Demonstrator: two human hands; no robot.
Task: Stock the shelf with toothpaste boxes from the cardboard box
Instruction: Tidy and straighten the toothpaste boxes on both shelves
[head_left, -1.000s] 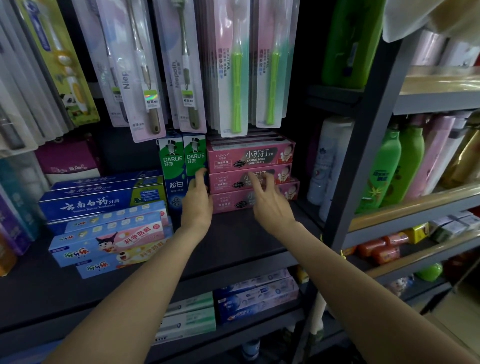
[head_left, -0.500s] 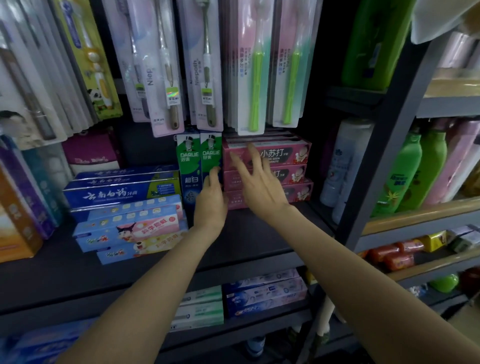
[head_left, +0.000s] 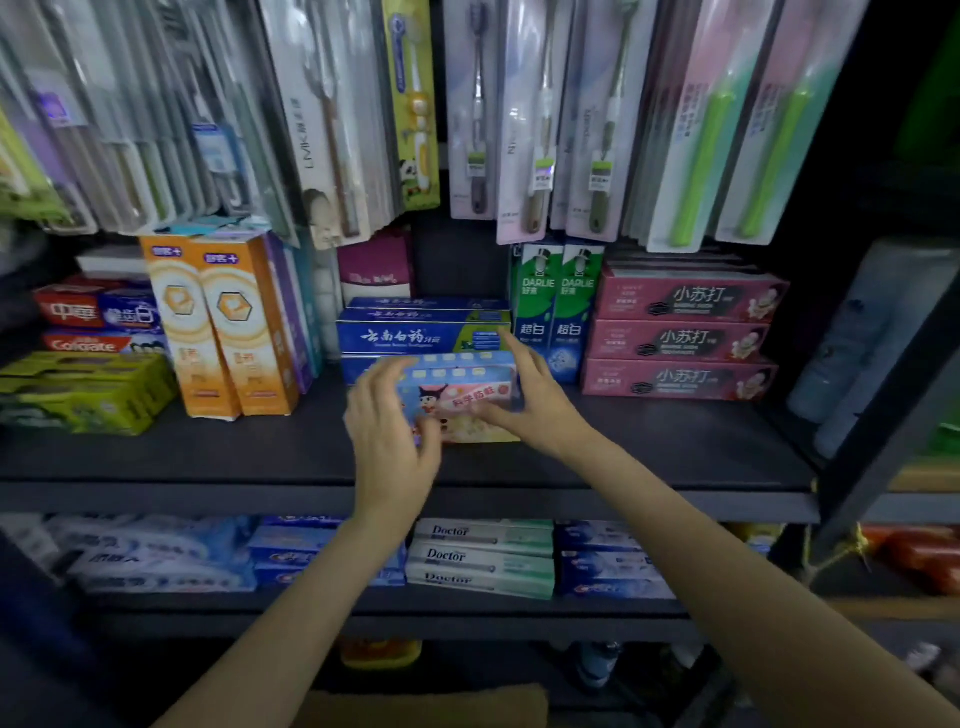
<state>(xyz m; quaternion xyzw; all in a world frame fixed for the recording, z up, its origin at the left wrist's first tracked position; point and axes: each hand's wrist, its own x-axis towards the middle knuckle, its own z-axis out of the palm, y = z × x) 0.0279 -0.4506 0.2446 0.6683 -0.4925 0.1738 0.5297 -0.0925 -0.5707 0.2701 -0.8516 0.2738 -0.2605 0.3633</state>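
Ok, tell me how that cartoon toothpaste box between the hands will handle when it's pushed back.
The cartoon toothpaste box looks like a flat-sided carton, so it should slide rather than roll. It lies lengthwise on a stack, so tipping seems unlikely. Thin card probably dents if the left hand and right hand squeeze hard.

Children's toothpaste boxes (head_left: 457, 400): blue-and-pink cartoon cartons, stacked flat on the dark shelf (head_left: 260, 457), between left hand (head_left: 389, 436) and right hand (head_left: 530, 400), fingers touching both ends.
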